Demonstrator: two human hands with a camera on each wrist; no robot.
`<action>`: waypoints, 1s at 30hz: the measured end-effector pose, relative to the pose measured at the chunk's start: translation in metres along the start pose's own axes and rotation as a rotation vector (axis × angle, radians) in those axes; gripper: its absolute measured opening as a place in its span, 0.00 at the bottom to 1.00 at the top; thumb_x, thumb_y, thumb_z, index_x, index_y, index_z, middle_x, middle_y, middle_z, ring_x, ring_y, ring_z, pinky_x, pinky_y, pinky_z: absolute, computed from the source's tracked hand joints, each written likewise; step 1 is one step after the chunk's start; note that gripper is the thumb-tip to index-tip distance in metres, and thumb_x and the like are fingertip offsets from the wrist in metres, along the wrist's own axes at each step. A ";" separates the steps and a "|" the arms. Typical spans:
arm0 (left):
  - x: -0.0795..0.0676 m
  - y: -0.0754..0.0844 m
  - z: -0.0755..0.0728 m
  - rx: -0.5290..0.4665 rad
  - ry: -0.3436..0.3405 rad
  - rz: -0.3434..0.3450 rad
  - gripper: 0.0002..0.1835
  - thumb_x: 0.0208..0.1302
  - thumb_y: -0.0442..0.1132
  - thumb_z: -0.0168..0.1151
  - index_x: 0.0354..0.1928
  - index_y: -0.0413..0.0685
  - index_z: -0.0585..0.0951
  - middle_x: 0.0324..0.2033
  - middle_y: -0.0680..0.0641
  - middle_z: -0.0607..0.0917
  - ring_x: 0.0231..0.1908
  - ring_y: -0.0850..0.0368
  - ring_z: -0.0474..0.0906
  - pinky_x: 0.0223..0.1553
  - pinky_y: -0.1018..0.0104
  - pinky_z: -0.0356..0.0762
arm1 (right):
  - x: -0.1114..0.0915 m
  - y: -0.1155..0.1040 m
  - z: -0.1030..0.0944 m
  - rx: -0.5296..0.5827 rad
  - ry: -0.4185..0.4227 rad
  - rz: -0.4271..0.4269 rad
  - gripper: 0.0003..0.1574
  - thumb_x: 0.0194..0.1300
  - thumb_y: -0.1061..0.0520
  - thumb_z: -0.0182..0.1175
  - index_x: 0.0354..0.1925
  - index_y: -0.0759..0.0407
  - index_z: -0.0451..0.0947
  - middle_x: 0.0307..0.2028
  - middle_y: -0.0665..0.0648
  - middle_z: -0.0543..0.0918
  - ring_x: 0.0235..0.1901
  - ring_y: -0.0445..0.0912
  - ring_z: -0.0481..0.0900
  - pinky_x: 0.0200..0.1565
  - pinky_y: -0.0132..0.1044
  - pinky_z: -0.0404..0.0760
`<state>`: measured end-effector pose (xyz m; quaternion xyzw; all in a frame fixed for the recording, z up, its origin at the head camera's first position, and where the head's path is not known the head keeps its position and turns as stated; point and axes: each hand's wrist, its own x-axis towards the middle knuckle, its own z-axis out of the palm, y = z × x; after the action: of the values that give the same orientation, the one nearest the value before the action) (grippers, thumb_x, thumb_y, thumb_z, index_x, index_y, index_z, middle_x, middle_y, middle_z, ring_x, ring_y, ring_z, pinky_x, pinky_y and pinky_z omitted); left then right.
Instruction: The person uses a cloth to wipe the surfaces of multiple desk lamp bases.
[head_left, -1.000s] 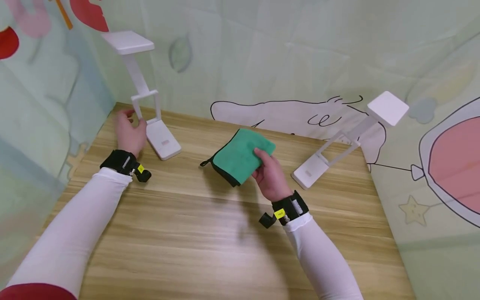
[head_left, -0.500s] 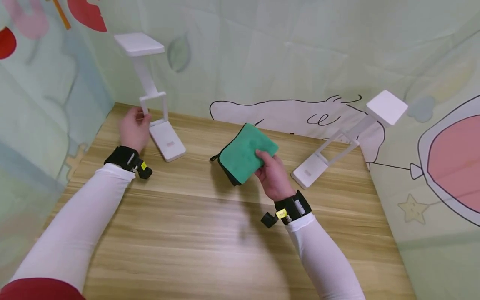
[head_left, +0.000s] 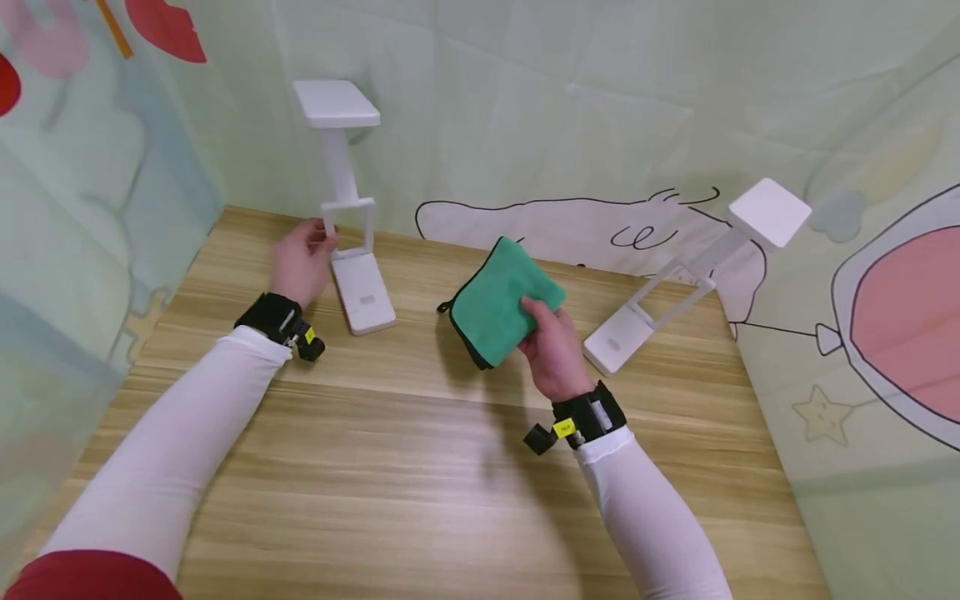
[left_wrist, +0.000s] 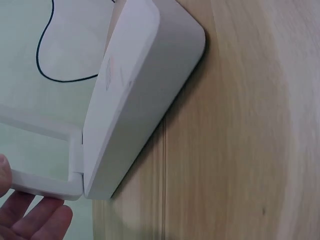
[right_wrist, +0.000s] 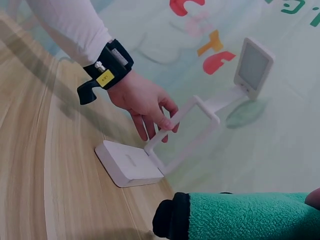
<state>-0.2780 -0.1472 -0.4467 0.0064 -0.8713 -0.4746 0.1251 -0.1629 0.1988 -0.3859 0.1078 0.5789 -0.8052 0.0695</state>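
In the head view, the person's left hand has its grip on the frame of a white lamp, left of centre. The right hand pinches a folded green cloth above the table, mid-frame. Another lamp stands right of centre.

Sleeves, white, two; upper sleeve, left, deep red; wristbands, black, two, each with yellow label, silvery fitting, projecting black block.
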 end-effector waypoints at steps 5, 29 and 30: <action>-0.001 0.006 0.016 -0.016 -0.041 0.037 0.15 0.74 0.40 0.56 0.56 0.41 0.78 0.53 0.38 0.82 0.52 0.45 0.77 0.54 0.47 0.76 | 0.000 -0.001 0.000 -0.003 0.001 -0.026 0.32 0.76 0.53 0.50 0.71 0.63 0.55 0.64 0.62 0.71 0.57 0.51 0.75 0.54 0.40 0.78; -0.010 0.047 0.086 -0.123 -0.179 0.148 0.13 0.72 0.37 0.59 0.54 0.42 0.80 0.48 0.40 0.85 0.47 0.49 0.81 0.51 0.52 0.79 | 0.003 0.004 -0.004 -0.003 0.115 -0.225 0.31 0.74 0.46 0.52 0.70 0.54 0.61 0.65 0.57 0.70 0.60 0.50 0.71 0.63 0.52 0.68; -0.010 0.048 0.087 -0.131 -0.179 0.150 0.13 0.71 0.36 0.59 0.54 0.41 0.80 0.47 0.40 0.85 0.47 0.49 0.81 0.51 0.52 0.79 | 0.003 0.005 -0.004 -0.013 0.121 -0.237 0.30 0.75 0.46 0.52 0.69 0.54 0.62 0.64 0.58 0.71 0.60 0.50 0.72 0.62 0.53 0.69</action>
<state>-0.2823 -0.0472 -0.4542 -0.1093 -0.8440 -0.5186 0.0818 -0.1646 0.2013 -0.3924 0.0864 0.5959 -0.7961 -0.0606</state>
